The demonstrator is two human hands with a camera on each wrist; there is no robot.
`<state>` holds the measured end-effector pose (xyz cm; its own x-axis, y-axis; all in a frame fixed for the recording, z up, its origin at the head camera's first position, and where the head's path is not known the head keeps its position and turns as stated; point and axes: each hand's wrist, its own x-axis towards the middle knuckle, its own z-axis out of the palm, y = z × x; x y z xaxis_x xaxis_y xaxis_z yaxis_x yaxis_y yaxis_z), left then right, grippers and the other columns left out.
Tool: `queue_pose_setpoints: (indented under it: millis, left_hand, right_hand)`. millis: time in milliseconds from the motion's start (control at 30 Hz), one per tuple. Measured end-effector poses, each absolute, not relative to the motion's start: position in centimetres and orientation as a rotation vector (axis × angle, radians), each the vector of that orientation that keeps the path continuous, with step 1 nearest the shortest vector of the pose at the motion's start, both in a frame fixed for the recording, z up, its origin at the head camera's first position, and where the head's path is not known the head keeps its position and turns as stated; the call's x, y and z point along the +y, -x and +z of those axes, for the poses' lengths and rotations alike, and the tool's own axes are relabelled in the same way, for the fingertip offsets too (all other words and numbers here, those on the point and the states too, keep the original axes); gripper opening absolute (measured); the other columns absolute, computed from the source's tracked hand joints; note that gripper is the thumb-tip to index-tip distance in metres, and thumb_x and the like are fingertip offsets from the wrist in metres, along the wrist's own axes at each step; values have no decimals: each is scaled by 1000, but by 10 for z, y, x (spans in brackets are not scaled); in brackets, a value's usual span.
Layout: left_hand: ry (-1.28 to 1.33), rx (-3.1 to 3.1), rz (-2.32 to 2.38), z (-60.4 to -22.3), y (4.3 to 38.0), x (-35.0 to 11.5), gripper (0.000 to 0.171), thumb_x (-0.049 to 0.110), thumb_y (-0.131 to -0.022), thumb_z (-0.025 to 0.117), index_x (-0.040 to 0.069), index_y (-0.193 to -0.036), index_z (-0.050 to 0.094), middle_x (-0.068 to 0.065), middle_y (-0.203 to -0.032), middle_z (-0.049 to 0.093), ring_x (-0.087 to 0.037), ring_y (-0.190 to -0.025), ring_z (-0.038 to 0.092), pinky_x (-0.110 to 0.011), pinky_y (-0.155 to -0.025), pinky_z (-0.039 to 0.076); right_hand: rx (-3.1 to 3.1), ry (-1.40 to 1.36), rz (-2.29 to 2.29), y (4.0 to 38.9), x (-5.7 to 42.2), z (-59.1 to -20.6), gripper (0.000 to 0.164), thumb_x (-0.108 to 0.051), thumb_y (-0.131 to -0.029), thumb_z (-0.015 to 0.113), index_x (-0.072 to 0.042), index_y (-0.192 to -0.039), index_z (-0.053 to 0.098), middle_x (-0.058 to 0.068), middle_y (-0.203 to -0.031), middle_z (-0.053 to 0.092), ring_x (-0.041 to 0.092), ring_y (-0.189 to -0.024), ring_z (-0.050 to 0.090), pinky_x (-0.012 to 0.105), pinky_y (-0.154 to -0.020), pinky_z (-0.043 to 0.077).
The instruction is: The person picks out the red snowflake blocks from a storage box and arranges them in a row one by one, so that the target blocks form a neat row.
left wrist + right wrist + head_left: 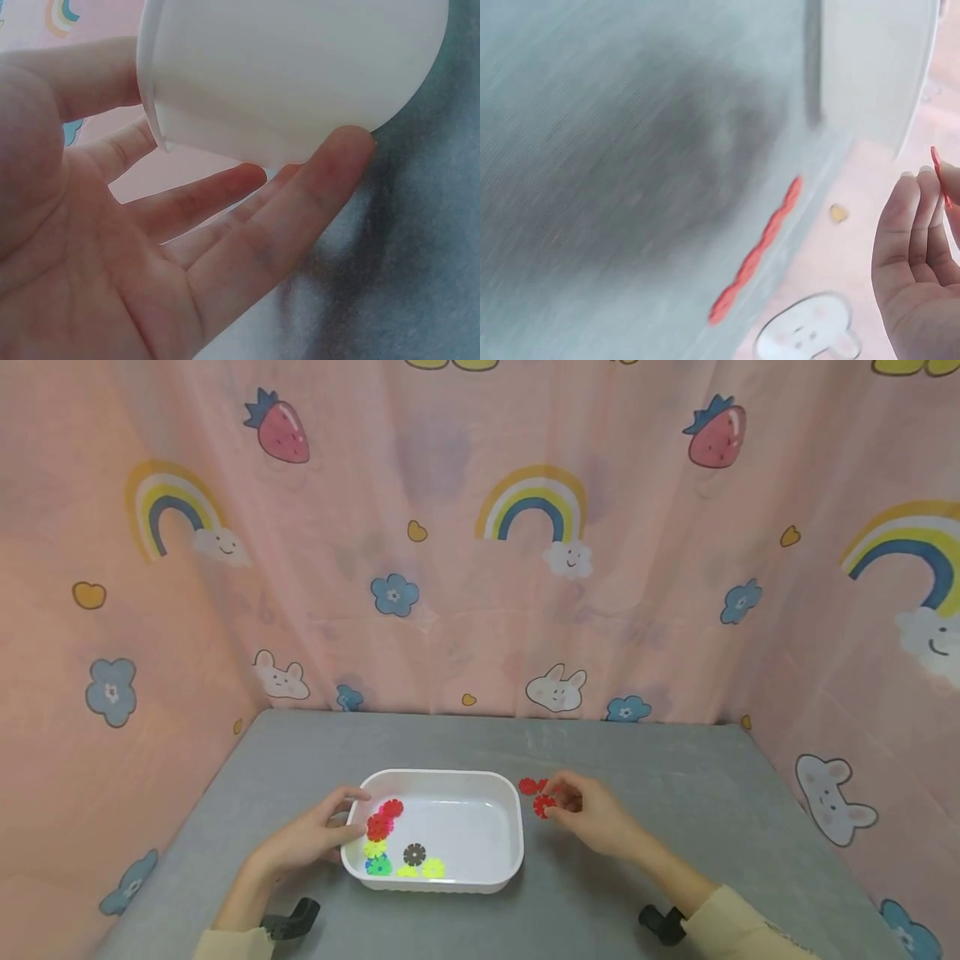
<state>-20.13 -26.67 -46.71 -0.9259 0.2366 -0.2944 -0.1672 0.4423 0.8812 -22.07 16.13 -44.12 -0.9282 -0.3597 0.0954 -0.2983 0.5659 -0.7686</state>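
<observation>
A white plastic tray [480, 827] stands on the grey table. My left hand [311, 835] grips its left side, with a digit over the rim and others against the outer wall [300, 75] in the left wrist view. Beyond the tray's right end, my right hand [603, 820] pinches a red notched snowflake disc [543, 807]; the right wrist view shows that disc [940, 178] edge-on between thumb and fingers. Behind it, other red snowflake discs [528, 787] lie on the table, partly hidden by the hand; they appear as a red row [757, 251] in the right wrist view.
Inside the tray, along its left side and front, lie several snowflake discs: red [378, 827], yellow [433, 868], green [379, 865] and dark brown [414, 854], with some pink and blue showing. A pink patterned curtain [450, 643] borders the table behind and at both sides.
</observation>
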Motion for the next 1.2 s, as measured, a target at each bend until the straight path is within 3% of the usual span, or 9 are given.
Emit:
queue_pose_setpoints:
  millis: [567,900,1200]
  left_hand:
    - [-53,2348,1469,-467,198,-267,56,27,-95,73,15,-143,46,-24,-155,36,-39,-125,55,-41,-83,60]
    - [-71,2344,1474,-468,199,-267,56,25,-95,72,15,-143,46,-24,-155,36,-40,-125,55,-41,-83,60]
    - [-75,2340,1477,-468,200,-267,58,26,-94,73,14,-143,45,-23,-155,37,-42,-128,53,-42,-84,60]
  right_hand:
    - [2747,330,-1439,249,224,-458,24,-8,-96,70,-1,-117,62,12,-86,65,27,-71,62,29,-61,54]
    - [2796,162,-1343,266,245,-477,25,-7,-96,68,3,-118,61,9,-78,65,22,-67,61,34,-54,52]
    - [2819,86,-1228,274,248,-490,19,-3,-95,68,4,-111,61,8,-75,64,19,-63,61,35,-56,54]
